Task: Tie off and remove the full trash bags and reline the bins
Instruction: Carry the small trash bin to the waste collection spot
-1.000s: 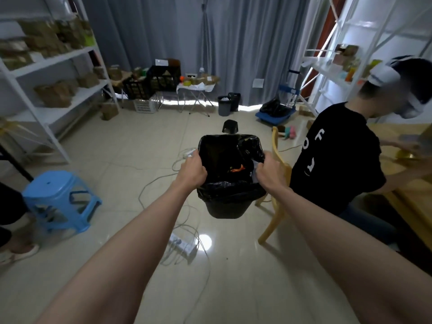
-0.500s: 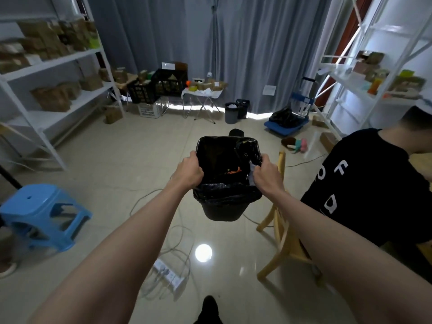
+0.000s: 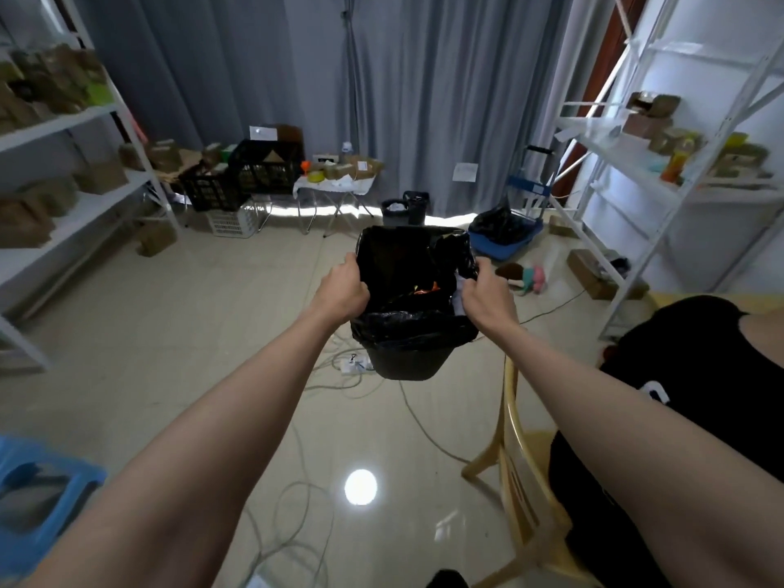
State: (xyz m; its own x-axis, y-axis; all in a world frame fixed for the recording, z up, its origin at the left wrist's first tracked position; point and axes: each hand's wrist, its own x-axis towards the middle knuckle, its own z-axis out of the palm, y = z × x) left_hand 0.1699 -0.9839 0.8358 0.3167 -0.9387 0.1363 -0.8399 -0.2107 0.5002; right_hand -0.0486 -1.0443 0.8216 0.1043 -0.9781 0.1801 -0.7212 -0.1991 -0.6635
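A: Bin (image 3: 407, 362), small and black, lifted off the floor, out in front at arm's length, mid-room. Black bag (image 3: 413, 328) lines it, edge folded over the rim.

B: Hands?

A: Left hand (image 3: 343, 292) grips the left rim, fingers curled over bag and edge. Right hand (image 3: 485, 297) grips the right rim, fingers curled into bunched bag plastic there.

B: Anything inside?

A: Orange scrap (image 3: 426, 289) and something white (image 3: 457, 297) by the right hand. Cannot tell what they are.

B: Bag tied?

A: No, mouth open.

B: Surroundings?

A: Tile floor (image 3: 212, 333), cables (image 3: 335, 384) and a power strip (image 3: 354, 363) below the bin. Wooden chair (image 3: 515, 473) lower right, a person in a black shirt (image 3: 695, 375) seated on it. Blue stool (image 3: 38, 498) lower left. Two more small bins (image 3: 405, 207) by the grey curtain (image 3: 424, 78), another black bag (image 3: 498, 224) on a blue cart (image 3: 515, 239) near them. White shelves (image 3: 85, 201) on both sides with boxes.
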